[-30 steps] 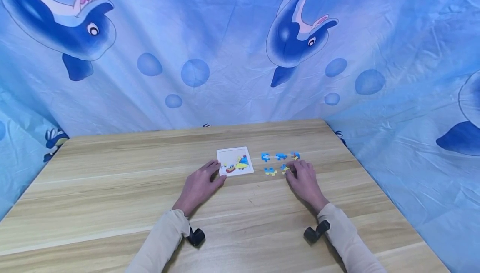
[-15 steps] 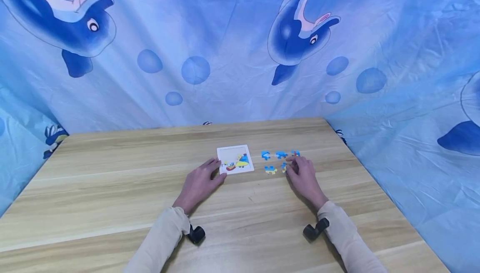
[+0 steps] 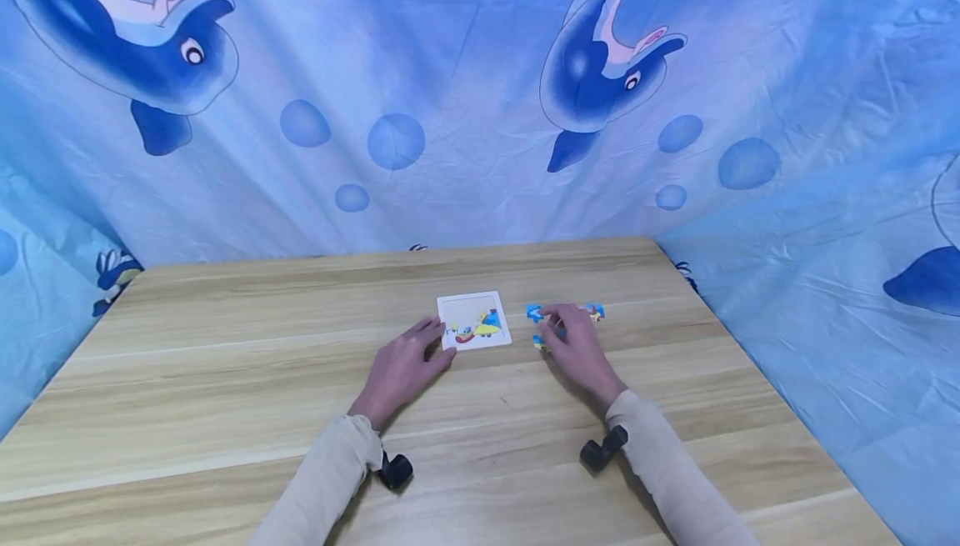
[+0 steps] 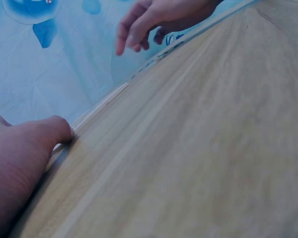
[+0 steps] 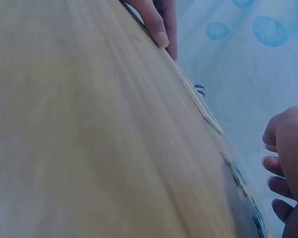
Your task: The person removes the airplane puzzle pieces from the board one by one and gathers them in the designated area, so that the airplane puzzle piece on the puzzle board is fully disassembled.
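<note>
A square white puzzle tray point(image 3: 459, 313) lies on the table, with a yellow, blue and red picture filled in along its lower and right part. My left hand point(image 3: 401, 371) holds the tray at its lower left corner, thumb at the near edge and fingers at the left side. To the right of the tray, my right hand point(image 3: 579, 354) hovers above loose jigsaw pieces with loosely bent fingers. In the left wrist view this right hand point(image 4: 164, 17) is off the table, with nothing visible in its fingers. Blue pieces point(image 3: 534, 313) show beside it; others are hidden beneath.
A red and blue jigsaw piece point(image 3: 595, 312) lies beyond the right hand. The wooden table point(image 3: 300, 321) ends at a blue curtain point(image 3: 450, 71) printed with dolphins. A black wrist camera point(image 3: 395, 472) sits at each sleeve cuff.
My right hand has moved left, from the lower right jigsaw piece to above the middle pieces, and now covers some of them. The left hand stays on the tray corner.
</note>
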A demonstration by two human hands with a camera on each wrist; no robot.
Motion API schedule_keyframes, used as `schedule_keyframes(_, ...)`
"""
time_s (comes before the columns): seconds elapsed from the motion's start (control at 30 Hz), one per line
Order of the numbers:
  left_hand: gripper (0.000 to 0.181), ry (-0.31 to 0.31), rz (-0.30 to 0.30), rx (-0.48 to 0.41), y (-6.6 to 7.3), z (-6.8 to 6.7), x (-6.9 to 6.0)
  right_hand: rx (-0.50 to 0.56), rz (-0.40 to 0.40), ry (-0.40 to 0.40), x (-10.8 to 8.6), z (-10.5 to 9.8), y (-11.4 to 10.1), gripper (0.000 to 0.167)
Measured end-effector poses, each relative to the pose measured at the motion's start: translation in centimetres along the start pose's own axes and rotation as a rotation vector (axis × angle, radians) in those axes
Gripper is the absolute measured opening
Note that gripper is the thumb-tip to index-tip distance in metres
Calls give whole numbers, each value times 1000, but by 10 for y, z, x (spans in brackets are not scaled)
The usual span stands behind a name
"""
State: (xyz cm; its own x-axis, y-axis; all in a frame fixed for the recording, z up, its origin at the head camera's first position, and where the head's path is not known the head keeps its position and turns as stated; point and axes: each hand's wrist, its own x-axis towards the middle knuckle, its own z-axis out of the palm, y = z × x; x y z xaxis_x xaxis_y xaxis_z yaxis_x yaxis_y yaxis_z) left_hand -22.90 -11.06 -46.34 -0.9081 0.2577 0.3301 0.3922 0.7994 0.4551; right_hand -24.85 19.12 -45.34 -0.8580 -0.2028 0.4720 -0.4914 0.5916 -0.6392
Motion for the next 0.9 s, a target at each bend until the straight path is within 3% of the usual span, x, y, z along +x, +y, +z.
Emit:
schedule_keyframes(0.2,51,15,14,6,0,1,-1,-9,12,-51,9,10,-7,26)
schedule_keyframes(0.57,51,41,26,0,-2,2,-2,-26,-32,-71,21,29,-11,25)
schedule_keyframes(0.9,51,33,24,2,-1,2,0,-52,10,-127,31,40,-18,25)
